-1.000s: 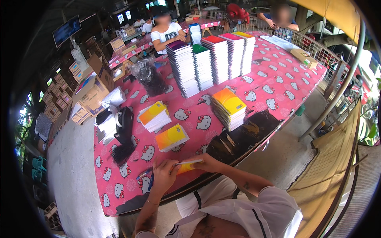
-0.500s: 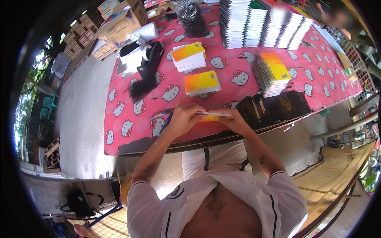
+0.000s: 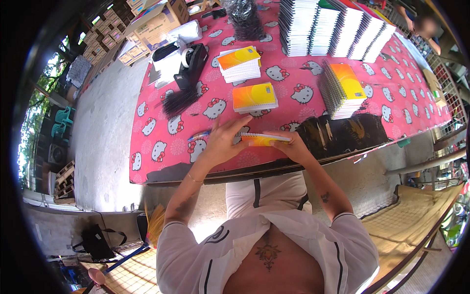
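- Notebook (image 3: 267, 142), orange and yellow, is held tilted over the front part of the desk (image 3: 269, 160), a white long edge uppermost; whether its lower edge is rested there cannot be told. All places below are given from this notebook.
- Right hand (image 3: 293, 147): the notebook's right end is pinched between thumb and fingers.
- Left hand (image 3: 226, 139): fingers are parted wide about the left end; the thumb appears to be laid against it, though no firm grip can be confirmed.
- Just beyond the notebook, a low pile (image 3: 254, 98) of similar notebooks is noted; farther beyond, a looser pile (image 3: 240, 64).
- Beyond and to the right, a taller spiral-bound stack (image 3: 343, 90) is found.
- To the left, past the left hand, a slim blue item (image 3: 198, 135), probably a pen, is seen.
- Risk: should the right pinch be loosened, the notebook could be tipped or dropped.
- Risk: the low pile could be skewed by an outstretched left finger.
- Risk: the slim item could be knocked by a leftward sweep.
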Action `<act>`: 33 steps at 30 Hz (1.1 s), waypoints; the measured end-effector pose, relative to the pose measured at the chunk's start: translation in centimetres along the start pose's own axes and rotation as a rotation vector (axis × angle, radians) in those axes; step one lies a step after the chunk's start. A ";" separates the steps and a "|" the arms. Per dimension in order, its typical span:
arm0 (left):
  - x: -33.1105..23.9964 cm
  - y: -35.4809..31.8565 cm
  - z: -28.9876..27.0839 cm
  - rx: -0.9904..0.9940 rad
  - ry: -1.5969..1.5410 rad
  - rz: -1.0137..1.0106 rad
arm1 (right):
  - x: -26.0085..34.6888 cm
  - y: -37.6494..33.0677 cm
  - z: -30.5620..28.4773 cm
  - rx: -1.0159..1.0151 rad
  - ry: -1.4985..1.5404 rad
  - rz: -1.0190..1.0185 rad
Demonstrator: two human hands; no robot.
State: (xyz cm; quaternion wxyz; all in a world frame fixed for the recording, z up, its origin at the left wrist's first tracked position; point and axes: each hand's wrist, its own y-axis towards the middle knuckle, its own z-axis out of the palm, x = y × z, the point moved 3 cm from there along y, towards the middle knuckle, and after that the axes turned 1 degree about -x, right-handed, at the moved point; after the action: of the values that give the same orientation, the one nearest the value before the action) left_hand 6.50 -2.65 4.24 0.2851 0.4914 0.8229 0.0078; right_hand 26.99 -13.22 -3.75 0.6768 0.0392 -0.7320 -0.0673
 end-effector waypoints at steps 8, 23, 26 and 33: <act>0.1 0.1 0.1 -0.036 0.017 0.031 | -0.3 -0.1 0.0 -0.014 0.022 -0.019; 6.7 -8.9 -1.4 -0.331 0.150 -0.379 | 8.7 -1.6 1.5 -0.433 -0.942 -0.686; 1.5 -8.1 -1.6 -0.416 -0.414 -0.519 | 9.3 -1.5 1.4 -0.480 -1.006 -0.722; -8.2 -4.7 -0.4 -0.529 0.165 -0.064 | 10.1 -1.5 2.0 -0.488 -0.981 -0.688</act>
State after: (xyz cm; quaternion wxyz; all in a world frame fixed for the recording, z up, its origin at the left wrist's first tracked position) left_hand 5.41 -11.65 7.01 0.3358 0.3715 0.8277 0.2534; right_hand 24.17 -16.12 5.85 0.1927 0.0813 -0.8657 -0.4549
